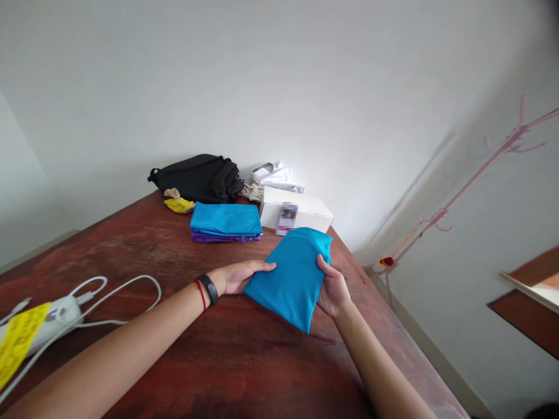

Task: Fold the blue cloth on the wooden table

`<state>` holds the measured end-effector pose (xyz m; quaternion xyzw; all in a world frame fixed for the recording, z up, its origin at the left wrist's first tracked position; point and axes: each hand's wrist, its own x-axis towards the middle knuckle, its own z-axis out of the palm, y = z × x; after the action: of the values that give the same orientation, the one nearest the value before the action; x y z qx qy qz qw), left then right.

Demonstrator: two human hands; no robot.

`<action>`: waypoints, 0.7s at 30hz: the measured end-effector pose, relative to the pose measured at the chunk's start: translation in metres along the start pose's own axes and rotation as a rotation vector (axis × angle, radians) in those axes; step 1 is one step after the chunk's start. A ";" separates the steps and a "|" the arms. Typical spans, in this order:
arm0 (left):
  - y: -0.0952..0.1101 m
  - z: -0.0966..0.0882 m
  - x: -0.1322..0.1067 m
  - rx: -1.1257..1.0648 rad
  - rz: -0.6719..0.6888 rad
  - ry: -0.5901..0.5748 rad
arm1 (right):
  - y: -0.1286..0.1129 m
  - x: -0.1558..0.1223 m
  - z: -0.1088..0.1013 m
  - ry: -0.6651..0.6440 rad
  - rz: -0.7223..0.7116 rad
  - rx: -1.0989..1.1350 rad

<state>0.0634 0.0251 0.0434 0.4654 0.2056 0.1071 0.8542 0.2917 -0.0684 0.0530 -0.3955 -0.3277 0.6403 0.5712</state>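
Working from a distance, I see a reddish-brown wooden table (144, 355) running away from me. At the near left lie a white power adapter (56, 317) with a yellow tag (17, 343) and a looped white cable (126, 285). My left hand (238, 277), wearing a black wristband (208, 288) and a red string bracelet (201, 294), lies flat with its fingers together against one side of a folded blue cloth (290, 279). My right hand (334, 288) curls around the opposite edge, thumb raised; neither hand pinches, they press the cloth between them, near the table's middle, and I cannot tell whether it is lifted. Farther off, from left to right: a black bag (196, 178), a stack of blue cloth on purple cloth (226, 221) — neatly squared — and a white box (297, 208).
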 end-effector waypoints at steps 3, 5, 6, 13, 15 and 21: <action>0.002 -0.006 -0.004 0.065 0.057 0.006 | -0.002 0.001 -0.001 0.051 -0.052 0.020; 0.003 -0.009 -0.007 0.096 0.044 0.023 | -0.003 0.002 -0.001 0.084 -0.058 0.051; 0.004 -0.011 -0.008 0.101 0.036 0.024 | -0.004 0.002 -0.001 0.097 -0.056 0.066; 0.008 -0.014 -0.013 0.106 0.037 0.011 | -0.004 0.001 0.001 0.091 -0.057 0.088; 0.009 -0.014 -0.013 0.119 0.034 0.017 | -0.005 0.000 0.001 0.093 -0.060 0.083; 0.003 -0.015 -0.006 0.126 0.112 -0.056 | -0.005 0.001 0.002 0.134 -0.038 0.134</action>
<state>0.0514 0.0358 0.0396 0.5318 0.1617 0.1286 0.8213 0.2919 -0.0668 0.0584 -0.3920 -0.2526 0.6220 0.6290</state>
